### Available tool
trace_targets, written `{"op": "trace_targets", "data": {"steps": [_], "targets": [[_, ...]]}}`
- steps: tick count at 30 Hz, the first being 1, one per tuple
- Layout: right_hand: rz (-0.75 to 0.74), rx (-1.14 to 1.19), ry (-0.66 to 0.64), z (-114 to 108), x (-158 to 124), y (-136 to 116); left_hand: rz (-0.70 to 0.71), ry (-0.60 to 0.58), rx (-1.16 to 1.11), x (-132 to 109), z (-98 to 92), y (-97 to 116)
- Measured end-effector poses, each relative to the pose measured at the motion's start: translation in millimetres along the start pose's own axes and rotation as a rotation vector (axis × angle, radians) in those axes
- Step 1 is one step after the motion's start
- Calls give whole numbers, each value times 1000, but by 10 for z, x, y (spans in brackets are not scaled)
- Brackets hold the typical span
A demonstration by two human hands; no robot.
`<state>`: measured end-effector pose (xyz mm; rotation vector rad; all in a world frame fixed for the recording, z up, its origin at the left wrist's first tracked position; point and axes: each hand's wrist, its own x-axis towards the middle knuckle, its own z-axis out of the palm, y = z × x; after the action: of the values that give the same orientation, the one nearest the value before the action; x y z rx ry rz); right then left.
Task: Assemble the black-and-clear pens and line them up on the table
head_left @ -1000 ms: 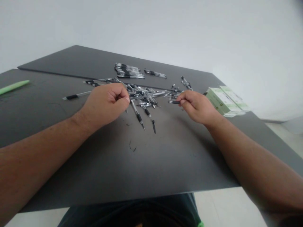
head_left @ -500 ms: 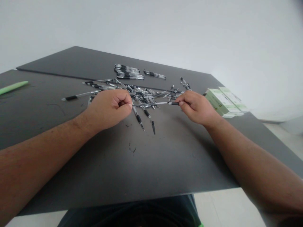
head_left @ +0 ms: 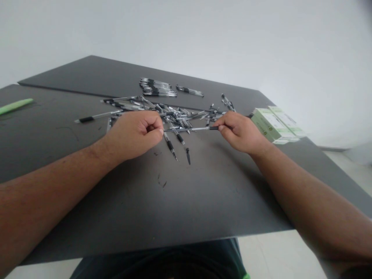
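Note:
A clear pen [head_left: 192,129] spans the gap between my two hands, lying level above the table. My left hand [head_left: 136,131] is closed, thumb and forefinger pinching the pen's left end. At the other end sits a black pen cap [head_left: 214,128], pinched by the thumb and forefinger of my right hand [head_left: 240,131]. The cap meets the end of the clear barrel; how deep it sits cannot be made out. Behind the hands lies a loose heap of pens [head_left: 174,114] with black grips. In front of it, a single black cap [head_left: 188,156] rests on the table.
A neat row of pens [head_left: 158,87] lies farther back, with a small group of pens [head_left: 190,91] beside it. Green and white boxes [head_left: 274,126] stand at the right. A light green pointed object [head_left: 16,105] lies at the left on the dark table [head_left: 174,201].
The gap between the pen's right end and the cap has closed, and the two now touch. My hands have barely shifted, the right one slightly toward the left.

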<state>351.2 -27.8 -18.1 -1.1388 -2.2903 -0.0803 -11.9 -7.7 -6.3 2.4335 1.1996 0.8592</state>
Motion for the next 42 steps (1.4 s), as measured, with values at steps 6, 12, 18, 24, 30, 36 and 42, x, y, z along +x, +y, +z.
{"op": "trace_targets", "data": {"steps": [6,12,18,24,30,36,42], "targets": [[20,15,-26,-11,9,-35,-19,-26,13,2,6,-7],[36,15,-39,-18,14,-49,-17,-20,-16,2,2,2],[37,22,-37,-26,12,-47,-34,-21,3,11,1,-6],[19,13,-49,-22,7,-39,-35,-9,7,18,1,-12],[17,10,-36,-3,3,-26,-28,5,-7,8,-1,14],[20,11,-14,-10,1,-24,-38,-5,-8,14,-5,12],[47,18,-36,-29,7,-50,-47,-14,-3,11,-8,16]]}}
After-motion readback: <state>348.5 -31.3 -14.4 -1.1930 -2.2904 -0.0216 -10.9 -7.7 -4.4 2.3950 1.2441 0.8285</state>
